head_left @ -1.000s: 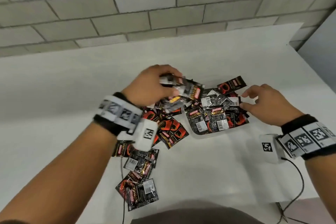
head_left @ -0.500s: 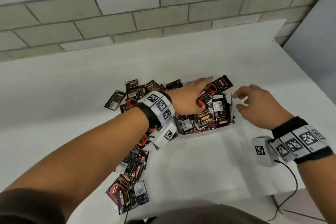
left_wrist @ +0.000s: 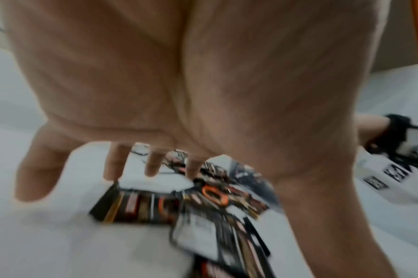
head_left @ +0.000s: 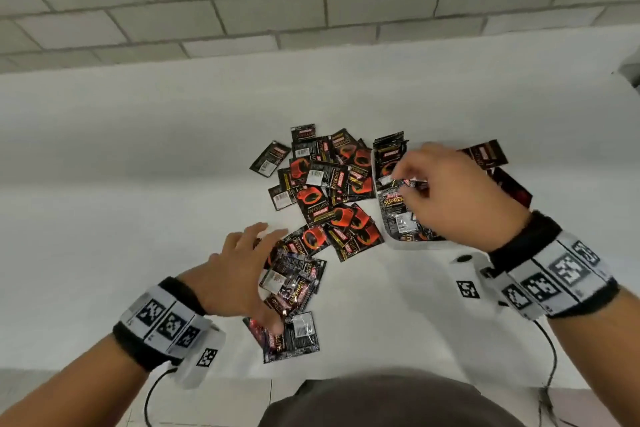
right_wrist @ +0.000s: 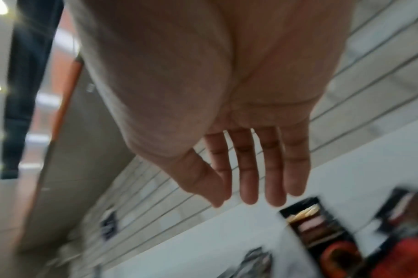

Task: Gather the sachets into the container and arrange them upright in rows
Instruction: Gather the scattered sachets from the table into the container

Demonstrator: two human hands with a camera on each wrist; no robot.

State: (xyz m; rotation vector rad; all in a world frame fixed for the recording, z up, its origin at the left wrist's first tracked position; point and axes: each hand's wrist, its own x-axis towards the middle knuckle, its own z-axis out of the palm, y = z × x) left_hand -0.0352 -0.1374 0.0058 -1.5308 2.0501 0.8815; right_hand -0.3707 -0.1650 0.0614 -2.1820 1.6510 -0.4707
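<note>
Several black and red sachets (head_left: 322, 191) lie scattered on the white table (head_left: 138, 218). More sachets fill a shallow white container (head_left: 408, 246) on their right. My left hand (head_left: 256, 267) hovers with spread fingers over the nearest sachets (head_left: 294, 284), its thumb low against them. The left wrist view shows the left hand (left_wrist: 155, 169) splayed and empty above the blurred sachets (left_wrist: 141, 206). My right hand (head_left: 407, 184) reaches over the container, fingertips at the sachets inside. In the right wrist view the right hand (right_wrist: 251, 188) has straight fingers and holds nothing.
A grey block wall (head_left: 311, 10) runs behind the table. A few sachets (head_left: 485, 152) lie beyond and right of the container. The table's near edge (head_left: 381, 374) lies close to my body. A cable (head_left: 550, 350) hangs from my right wrist.
My left hand has pulled back out of the container to the near sachets and holds nothing. My right hand has moved from the container's right side to above it.
</note>
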